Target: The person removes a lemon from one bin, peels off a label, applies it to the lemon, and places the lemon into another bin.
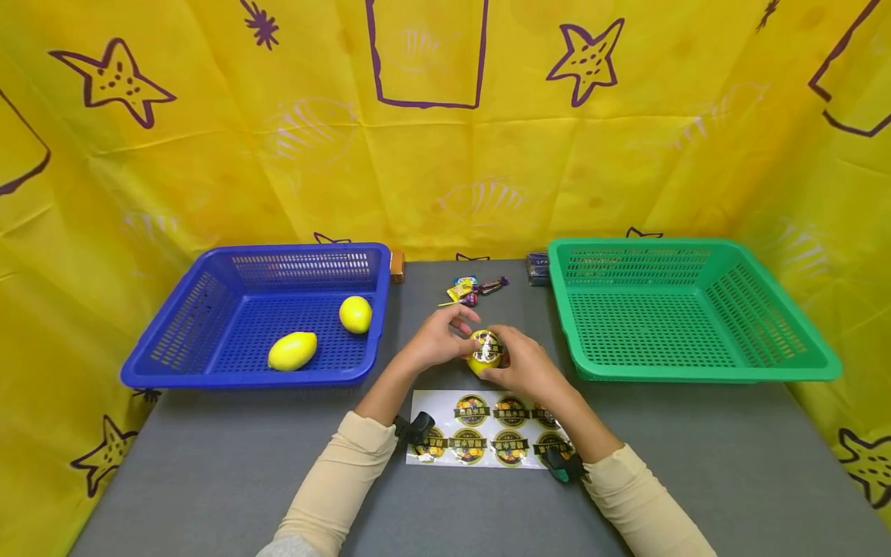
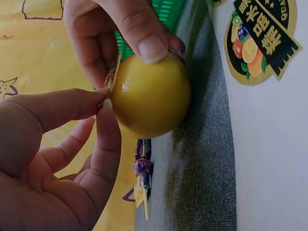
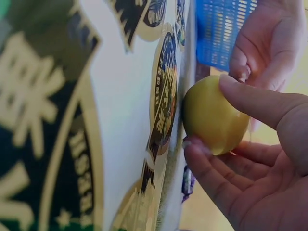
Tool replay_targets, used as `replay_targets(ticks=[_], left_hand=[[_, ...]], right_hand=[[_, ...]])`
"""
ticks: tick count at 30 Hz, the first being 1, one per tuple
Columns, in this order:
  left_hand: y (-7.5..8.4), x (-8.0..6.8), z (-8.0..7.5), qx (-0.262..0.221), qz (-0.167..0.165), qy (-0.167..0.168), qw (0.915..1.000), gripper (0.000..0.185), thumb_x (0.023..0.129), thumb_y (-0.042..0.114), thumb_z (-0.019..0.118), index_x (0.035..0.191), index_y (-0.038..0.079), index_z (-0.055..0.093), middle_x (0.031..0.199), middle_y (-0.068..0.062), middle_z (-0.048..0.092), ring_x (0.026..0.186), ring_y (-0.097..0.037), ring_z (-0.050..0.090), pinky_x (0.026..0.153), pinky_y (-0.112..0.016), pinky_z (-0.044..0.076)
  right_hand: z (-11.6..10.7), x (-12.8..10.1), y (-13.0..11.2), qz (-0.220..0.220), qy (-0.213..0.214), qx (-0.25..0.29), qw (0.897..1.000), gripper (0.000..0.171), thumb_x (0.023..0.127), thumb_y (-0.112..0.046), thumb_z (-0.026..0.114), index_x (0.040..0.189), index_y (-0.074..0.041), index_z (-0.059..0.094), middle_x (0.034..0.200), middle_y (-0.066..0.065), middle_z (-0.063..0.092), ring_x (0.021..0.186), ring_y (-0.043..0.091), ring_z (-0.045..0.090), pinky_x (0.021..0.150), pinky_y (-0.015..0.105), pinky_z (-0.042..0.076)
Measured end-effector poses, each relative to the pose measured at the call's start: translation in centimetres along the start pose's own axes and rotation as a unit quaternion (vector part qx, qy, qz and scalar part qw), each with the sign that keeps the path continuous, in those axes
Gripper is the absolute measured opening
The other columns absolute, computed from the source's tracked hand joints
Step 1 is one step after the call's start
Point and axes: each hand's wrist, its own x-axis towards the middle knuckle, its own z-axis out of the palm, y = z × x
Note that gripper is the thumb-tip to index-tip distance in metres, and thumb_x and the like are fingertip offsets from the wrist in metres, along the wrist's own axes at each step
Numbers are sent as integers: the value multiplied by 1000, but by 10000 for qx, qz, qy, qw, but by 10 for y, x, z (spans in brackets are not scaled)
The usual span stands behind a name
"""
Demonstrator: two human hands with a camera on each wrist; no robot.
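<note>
Lemon [image 1: 483,357] first: only a slice of it shows from the head camera, since both hands wrap it and a shiny round sticker [image 1: 486,346] covers its top. It is held just above the grey desk [image 1: 230,472], between the two baskets and just beyond the sticker sheet [image 1: 438,404]. What the sticker's print says cannot be read at this size. On the sheet, the labels nearest the wrists are partly hidden by the forearms and by the dark wrist mounts, and the right wrist view shows the sheet only as a blurred, very close surface.

The right hand [image 1: 524,370] cups the lemon from below and the side, fingers curled round it with the thumb pressing on top. The left hand [image 1: 437,337] meets it from the other side: thumb and forefinger are brought together at the sticker's edge against the fruit (the left wrist view shows that edge as a thin gold rim standing off the skin), the other fingers loosely bent.

A blue basket [image 1: 209,294] holds two more lemons [image 1: 292,350], lying apart. The green basket [image 1: 780,333] stands at the right. Small wrapped sweets [image 1: 473,290] lie at the desk's far edge, too small to identify further.
</note>
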Motion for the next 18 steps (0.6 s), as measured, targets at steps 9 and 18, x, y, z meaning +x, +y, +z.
replay_targets(ticks=[9,18], left_hand=[[-9,0,-2,0,-75,-132,9999,36,89,11,77,121,3,64,110,-16,61,62,-22,61,61,-39,57],[-15,-5,-4,-399,-328,-653,9965,42,97,11,67,137,5,58,125,-19,63,72,-28,70,64,-39,59]], right_hand=[[-2,5,9,197,-489,1348,9895,59,97,-27,69,144,0,45,136,25,49,87,25,60,70,38,52],[5,18,5,917,-329,2279,9688,38,103,-31,58,132,-6,53,117,20,59,68,27,54,54,35,47]])
